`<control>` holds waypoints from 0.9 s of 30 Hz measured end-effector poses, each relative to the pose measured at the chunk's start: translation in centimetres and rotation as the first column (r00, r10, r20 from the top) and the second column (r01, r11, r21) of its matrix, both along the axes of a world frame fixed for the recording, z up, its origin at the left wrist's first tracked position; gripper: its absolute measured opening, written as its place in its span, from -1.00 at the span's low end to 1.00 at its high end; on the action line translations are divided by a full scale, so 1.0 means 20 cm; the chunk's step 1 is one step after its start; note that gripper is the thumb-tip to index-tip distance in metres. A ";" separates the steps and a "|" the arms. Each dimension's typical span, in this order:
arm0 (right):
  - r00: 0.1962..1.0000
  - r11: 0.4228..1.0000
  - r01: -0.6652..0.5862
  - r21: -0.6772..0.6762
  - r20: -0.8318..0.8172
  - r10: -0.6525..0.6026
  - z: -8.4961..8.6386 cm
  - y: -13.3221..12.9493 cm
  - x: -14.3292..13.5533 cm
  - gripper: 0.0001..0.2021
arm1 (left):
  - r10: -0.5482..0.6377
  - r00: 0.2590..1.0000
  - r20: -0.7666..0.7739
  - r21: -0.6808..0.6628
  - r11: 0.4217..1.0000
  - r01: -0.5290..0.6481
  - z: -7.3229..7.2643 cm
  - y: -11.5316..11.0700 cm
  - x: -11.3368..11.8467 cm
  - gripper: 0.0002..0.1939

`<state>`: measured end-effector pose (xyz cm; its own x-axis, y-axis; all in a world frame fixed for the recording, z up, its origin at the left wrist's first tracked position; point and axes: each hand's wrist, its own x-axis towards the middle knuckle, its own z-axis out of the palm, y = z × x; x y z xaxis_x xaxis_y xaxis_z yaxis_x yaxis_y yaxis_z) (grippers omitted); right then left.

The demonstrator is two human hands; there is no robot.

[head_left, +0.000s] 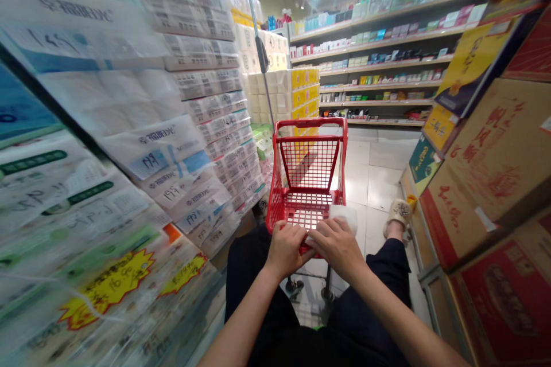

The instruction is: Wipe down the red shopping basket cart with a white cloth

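Note:
In front of me is a small red plastic shopping cart (312, 165) with a mesh basket, its wheels partly showing below. My left hand (286, 246) is closed over the near edge of the cart, around its red bar. My right hand (338, 243) is beside it, fingers bent over the same edge and close to the left fingers. A whitish, rounded thing (346, 218) shows just beyond the right hand, at the cart's near right corner. I cannot tell what it is or whether the fingers touch it. The bar is mostly hidden under both hands.
Stacked tissue packs (215, 86) with handwritten prices line the left side. Yellow-and-white packs (301, 94) stand beyond them. Cardboard cartons (491, 149) are piled at right. Shelves (370, 63) of boxed goods cross the back. Pale floor tiles (379, 175) run between; my clog (399, 212) is beside the cartons.

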<state>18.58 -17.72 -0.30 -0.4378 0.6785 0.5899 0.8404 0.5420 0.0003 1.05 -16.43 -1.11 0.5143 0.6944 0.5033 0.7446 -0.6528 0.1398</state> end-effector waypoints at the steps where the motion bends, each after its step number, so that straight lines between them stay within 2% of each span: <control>1: 1.000 1.000 -0.029 -0.008 0.009 0.030 0.00 0.01 0.03 -0.84 | -0.003 1.000 -0.002 -0.002 1.000 0.003 0.00 0.00 0.00 -0.76; 5: 0.984 0.979 -0.172 -0.107 0.029 0.176 0.02 0.03 0.18 -0.78 | -0.013 1.000 0.007 -0.032 0.999 0.013 -0.01 -0.01 0.00 -0.74; 8: 0.957 0.935 -0.287 -0.209 -0.029 0.287 0.08 0.06 0.31 -0.77 | -0.011 1.000 0.022 -0.046 0.999 0.012 -0.02 -0.02 -0.01 -0.71; 11: 0.939 0.897 -0.344 -0.279 -0.086 0.333 0.13 0.12 0.39 -0.75 | 0.005 1.000 0.027 -0.036 0.999 -0.004 -0.03 -0.02 -0.02 -0.70; 14: 0.941 0.894 -0.337 -0.296 -0.127 0.313 0.14 0.24 0.43 -0.73 | 0.011 1.000 0.030 -0.030 0.999 -0.010 -0.03 -0.02 -0.03 -0.71; 21: 0.964 0.936 -0.243 -0.256 -0.174 0.203 0.12 0.57 0.51 -0.70 | -0.003 0.999 0.042 -0.035 0.999 0.004 -0.03 -0.01 -0.03 -0.73; 24: 0.970 0.952 -0.210 -0.225 -0.173 0.173 0.10 0.59 0.50 -0.69 | -0.001 0.999 0.053 -0.040 0.999 0.003 -0.04 -0.01 -0.05 -0.72; 27: 0.967 0.965 -0.197 -0.175 -0.198 0.162 0.09 0.52 0.44 -0.68 | -0.014 0.998 0.058 -0.041 0.999 0.016 -0.04 -0.01 -0.07 -0.70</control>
<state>27.36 -7.30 1.41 -0.4614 0.7064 0.5368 0.7057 0.6589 -0.2605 -0.37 -16.60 -1.84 0.4957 0.7076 0.5036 0.7245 -0.6567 0.2096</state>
